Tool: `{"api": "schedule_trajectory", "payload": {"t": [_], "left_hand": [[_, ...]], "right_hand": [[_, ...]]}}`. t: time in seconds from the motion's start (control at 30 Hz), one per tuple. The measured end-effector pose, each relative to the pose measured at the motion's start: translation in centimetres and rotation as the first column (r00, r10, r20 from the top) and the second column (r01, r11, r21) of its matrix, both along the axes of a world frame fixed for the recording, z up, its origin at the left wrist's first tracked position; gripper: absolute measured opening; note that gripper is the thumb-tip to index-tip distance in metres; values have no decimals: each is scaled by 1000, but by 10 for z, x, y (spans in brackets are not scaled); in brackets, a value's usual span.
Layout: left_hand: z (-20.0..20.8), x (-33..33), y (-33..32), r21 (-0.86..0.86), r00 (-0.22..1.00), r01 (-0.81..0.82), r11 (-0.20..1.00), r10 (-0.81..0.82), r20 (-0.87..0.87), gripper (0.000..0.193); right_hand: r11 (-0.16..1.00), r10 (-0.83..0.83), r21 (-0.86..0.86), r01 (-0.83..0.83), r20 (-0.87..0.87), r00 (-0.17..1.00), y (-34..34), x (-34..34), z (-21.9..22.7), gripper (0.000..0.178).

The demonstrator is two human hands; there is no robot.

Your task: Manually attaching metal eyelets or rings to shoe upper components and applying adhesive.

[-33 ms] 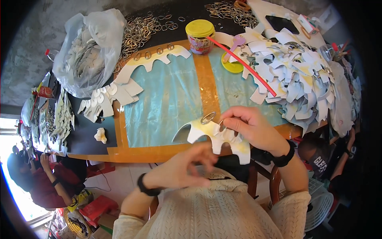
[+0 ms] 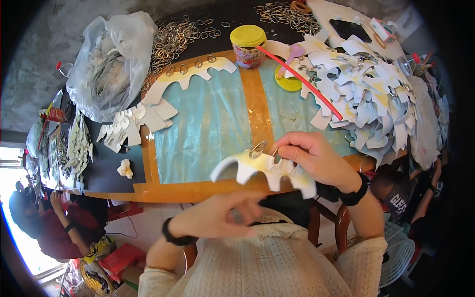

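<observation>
My right hand (image 2: 316, 158) pinches a white scalloped leather-like strip (image 2: 247, 166) by its upper edge, where a metal ring sits under my fingertips. The strip has a yellowish smear along its top and tooth-like tabs below. A second metal ring (image 2: 258, 149) stands on the strip, left of my fingers. Below and left of the strip, my left hand (image 2: 225, 215) hovers with fingers spread and nothing in it. A similar strip (image 2: 190, 72) with several rings along its edge lies at the far left of the blue-covered work surface (image 2: 208, 128).
At the right rises a heap of white cut pieces (image 2: 363, 99). A yellow-lidded tub (image 2: 248, 47) stands at the back, with a red stick (image 2: 311, 89) beside it. Loose rings (image 2: 173, 44) and a plastic bag (image 2: 111, 64) lie back left. Other people sit at both sides.
My left hand has drawn slightly down and left, away from the strip. The strip has tilted in my right hand, its tabs swinging up a little.
</observation>
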State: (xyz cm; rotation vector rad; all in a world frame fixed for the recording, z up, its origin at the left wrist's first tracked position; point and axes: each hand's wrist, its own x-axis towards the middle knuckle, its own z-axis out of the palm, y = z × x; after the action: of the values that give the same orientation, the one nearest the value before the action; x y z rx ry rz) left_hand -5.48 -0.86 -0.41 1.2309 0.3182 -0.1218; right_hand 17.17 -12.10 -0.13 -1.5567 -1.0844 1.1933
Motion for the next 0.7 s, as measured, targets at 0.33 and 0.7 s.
{"api": "schedule_trajectory", "payload": {"t": [0.33,0.7], "left_hand": [[5,36,66,534,971,39,844,-158,178,38],[-22,57,56,435,976,212,875,-163,-148,33]], "right_hand": [[873,468,60,-484,178,866,28,15,24,15],[951,99,185,-249,581,808,32,33,-9,22]]}}
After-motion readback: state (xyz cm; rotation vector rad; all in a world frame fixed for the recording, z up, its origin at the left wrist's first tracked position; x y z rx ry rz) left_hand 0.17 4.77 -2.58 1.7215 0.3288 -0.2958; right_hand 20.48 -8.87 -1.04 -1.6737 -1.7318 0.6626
